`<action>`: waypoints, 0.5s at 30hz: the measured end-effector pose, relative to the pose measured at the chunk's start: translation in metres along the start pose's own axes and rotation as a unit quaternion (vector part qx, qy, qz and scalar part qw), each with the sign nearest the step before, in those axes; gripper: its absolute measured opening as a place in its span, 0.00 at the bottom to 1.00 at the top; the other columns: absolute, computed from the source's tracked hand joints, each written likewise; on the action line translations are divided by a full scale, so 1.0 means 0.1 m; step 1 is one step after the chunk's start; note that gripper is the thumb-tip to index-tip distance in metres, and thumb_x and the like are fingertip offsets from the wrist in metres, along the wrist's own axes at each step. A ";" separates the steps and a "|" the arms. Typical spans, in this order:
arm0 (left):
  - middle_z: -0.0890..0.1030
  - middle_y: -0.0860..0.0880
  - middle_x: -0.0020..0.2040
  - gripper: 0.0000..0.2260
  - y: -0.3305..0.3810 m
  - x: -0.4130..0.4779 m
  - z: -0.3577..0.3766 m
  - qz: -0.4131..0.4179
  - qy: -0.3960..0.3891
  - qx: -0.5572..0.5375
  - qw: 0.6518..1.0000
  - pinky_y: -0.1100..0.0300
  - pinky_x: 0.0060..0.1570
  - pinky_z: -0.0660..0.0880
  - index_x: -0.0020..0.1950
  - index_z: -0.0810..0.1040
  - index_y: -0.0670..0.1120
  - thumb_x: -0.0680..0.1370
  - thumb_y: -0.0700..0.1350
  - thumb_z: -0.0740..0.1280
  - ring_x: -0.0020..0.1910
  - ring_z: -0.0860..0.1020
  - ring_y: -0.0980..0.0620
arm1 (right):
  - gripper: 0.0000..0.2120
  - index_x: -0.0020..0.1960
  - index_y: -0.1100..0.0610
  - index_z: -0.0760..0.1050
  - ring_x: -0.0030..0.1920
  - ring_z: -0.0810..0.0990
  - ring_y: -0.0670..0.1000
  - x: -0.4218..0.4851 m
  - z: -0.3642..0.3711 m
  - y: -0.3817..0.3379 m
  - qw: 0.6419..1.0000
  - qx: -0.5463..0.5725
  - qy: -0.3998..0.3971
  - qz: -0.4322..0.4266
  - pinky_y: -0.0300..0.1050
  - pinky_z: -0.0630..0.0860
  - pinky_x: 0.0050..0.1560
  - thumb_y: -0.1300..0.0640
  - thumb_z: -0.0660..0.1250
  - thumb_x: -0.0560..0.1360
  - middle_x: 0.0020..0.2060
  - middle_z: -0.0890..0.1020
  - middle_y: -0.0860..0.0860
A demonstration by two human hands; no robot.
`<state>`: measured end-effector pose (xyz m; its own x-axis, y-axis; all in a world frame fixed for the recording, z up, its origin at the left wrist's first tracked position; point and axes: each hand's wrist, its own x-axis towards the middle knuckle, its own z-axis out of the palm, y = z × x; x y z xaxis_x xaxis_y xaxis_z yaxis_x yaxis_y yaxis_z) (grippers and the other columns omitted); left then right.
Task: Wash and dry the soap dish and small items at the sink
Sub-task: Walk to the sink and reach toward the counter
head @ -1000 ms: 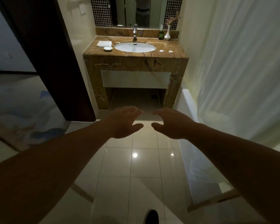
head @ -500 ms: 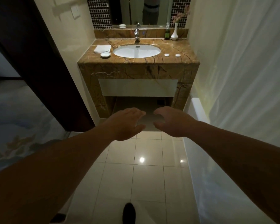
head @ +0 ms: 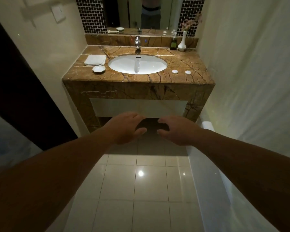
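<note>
Head view: both arms extend forward over the tiled floor (head: 141, 190), short of the vanity. Left hand (head: 126, 129) and right hand (head: 177, 131) hover palm-down, side by side and apart, fingers loosely curled and spread, holding nothing. On the marble desk (head: 182, 62), the oval sink (head: 149, 64) sits at centre with the faucet (head: 138, 42) at its rear edge. The white soap dish (head: 99, 69) rests near the front-left corner, just in front of a folded white towel (head: 95, 59). Two small round white items (head: 175, 71) (head: 188, 72) lie near the front-right corner, well apart from the dish. A dark bottle (head: 173, 43) and white vase (head: 182, 42) stand at the rear-right corner.
</note>
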<state>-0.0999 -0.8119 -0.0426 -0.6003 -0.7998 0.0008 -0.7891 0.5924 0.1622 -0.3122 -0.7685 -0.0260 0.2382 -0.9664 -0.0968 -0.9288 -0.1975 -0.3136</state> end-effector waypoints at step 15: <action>0.68 0.48 0.73 0.27 -0.79 2.20 -0.06 -0.043 -0.011 0.014 0.999 0.52 0.65 0.66 0.75 0.61 0.51 0.79 0.61 0.57 0.70 0.66 0.49 | 0.28 0.71 0.51 0.67 0.63 0.74 0.53 2.20 -0.52 1.16 1.000 0.018 -0.013 -0.022 0.48 0.72 0.55 0.41 0.63 0.75 0.67 0.74 0.52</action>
<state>-0.1689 -1.0346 -0.0495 -0.5331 -0.8453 -0.0342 -0.8407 0.5248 0.1334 -0.3823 -1.0123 -0.0348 0.2854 -0.9525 -0.1063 -0.9067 -0.2324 -0.3520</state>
